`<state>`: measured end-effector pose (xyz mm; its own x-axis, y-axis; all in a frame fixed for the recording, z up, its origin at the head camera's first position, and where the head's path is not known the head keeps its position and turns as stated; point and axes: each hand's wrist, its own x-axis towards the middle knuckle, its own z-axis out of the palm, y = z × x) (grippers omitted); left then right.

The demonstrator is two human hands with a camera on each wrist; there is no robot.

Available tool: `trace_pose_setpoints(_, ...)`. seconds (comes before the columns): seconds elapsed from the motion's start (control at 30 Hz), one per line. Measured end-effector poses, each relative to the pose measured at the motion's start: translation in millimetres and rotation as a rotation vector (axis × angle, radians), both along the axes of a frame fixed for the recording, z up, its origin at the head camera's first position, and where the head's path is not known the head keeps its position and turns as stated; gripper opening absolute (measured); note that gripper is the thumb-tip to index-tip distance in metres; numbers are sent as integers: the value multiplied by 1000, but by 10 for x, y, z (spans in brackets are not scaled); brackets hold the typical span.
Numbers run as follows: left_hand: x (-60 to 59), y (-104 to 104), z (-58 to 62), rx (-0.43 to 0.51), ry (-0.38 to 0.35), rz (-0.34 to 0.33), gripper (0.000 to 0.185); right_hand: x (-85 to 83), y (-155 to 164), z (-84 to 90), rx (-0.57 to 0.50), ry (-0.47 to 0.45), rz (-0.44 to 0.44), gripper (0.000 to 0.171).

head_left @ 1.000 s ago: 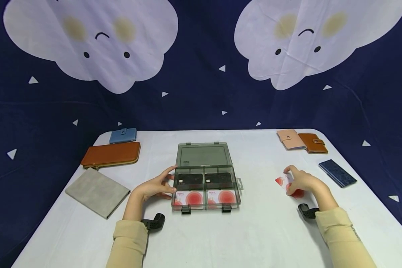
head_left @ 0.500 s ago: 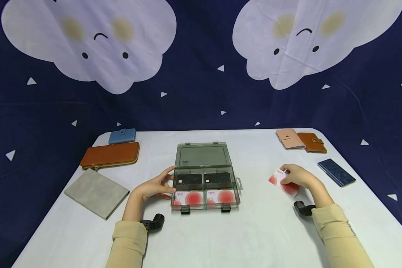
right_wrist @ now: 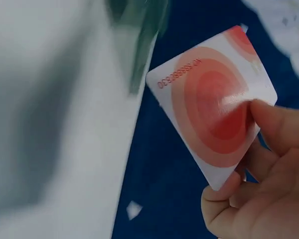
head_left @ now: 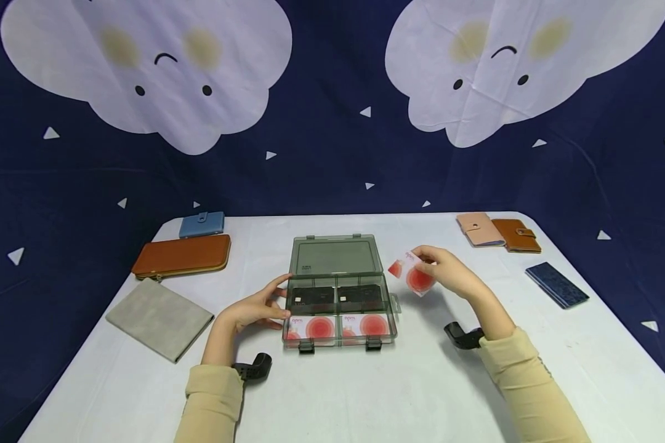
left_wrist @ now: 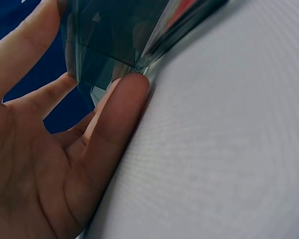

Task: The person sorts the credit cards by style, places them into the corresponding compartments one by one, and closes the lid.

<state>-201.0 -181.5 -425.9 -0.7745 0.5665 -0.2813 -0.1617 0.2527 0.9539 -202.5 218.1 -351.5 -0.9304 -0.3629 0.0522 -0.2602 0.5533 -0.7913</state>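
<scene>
A white plastic card printed with red concentric circles [head_left: 412, 275] is pinched between the thumb and fingers [right_wrist: 269, 124] of the right hand [head_left: 449, 271], raised off the white surface [head_left: 421, 381] just to the right of the smoky transparent plastic box with four compartments [head_left: 339, 307], level with the box's hinge. The card is tilted, with its printed face towards the wrist camera.

The box lies open, its lid [head_left: 337, 255] laid flat behind it. The two rear compartments each hold a black card [head_left: 313, 298]; the two front compartments each hold a white card with red circles [head_left: 313, 327]. Two dark latches sit on the front edge.

The left hand [head_left: 255, 309] rests against the left side of the box, thumb and fingers spread and touching its wall, not curled round it.

Left of the box lie a flat grey rectangular pouch [head_left: 159, 318], a long tan leather zip wallet [head_left: 181, 255] and, behind that, a small blue snap wallet [head_left: 202, 224]. Right of the box, near the far corner, lie a pink snap wallet [head_left: 479, 229] and a brown snap wallet [head_left: 516, 236], touching each other; a dark blue patterned flat case [head_left: 556, 285] lies nearer, well apart from the box.
</scene>
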Motion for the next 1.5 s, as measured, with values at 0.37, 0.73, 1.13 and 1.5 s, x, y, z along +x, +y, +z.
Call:
trace_pose_setpoints(0.37,-9,-6,-9,1,0,-2,95,234,-881,-7,207,206,202,17)
trace_pose_setpoints(0.73,-8,-8,-4,2,-1,-6,97,350,-1063,-278,482,263,256,30)
trace_pose_setpoints(1.13,-5,-4,4,9,-2,-5,96,294,-965,-128,479,258,241,19)
trace_pose_setpoints(1.5,-9,3,1,8,-18,28,98,-596,-502,-250,49,-366,-52,55)
